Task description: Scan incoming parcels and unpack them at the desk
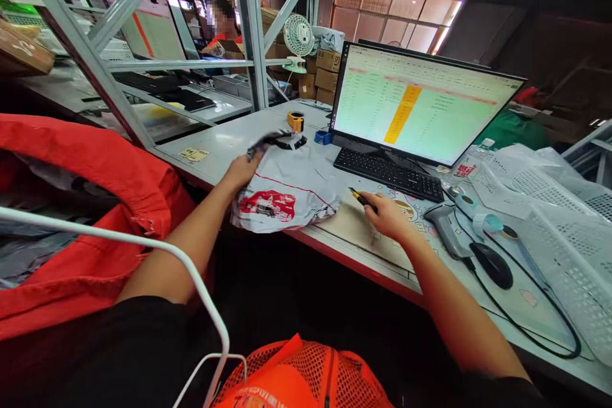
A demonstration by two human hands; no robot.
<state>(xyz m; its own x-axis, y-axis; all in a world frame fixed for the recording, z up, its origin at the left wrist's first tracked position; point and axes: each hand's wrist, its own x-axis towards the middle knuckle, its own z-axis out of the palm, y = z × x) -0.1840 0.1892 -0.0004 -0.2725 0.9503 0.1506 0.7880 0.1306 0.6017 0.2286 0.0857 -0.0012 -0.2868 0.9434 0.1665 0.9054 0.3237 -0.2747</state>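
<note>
A white plastic mailing bag (pixel 291 188) with a red and black print lies over the front edge of the desk. My left hand (pixel 243 172) is closed on the bag's left side, near its dark crumpled top. My right hand (pixel 388 215), just right of the bag, grips a yellow and black utility knife (pixel 364 200) that points left toward it. A gap separates the knife's tip from the bag. Below the right hand a flat beige sheet (pixel 349 229) covers part of the desk.
A monitor (pixel 421 108) and keyboard (pixel 389 173) stand behind. Barcode scanner (pixel 448 231), mouse (pixel 491 264) and cable lie right, beside white baskets (pixel 568 255). A yellow tape roll (pixel 295 121) sits at the back. A red sack (pixel 157 185) and white metal bar (pixel 191 268) are left.
</note>
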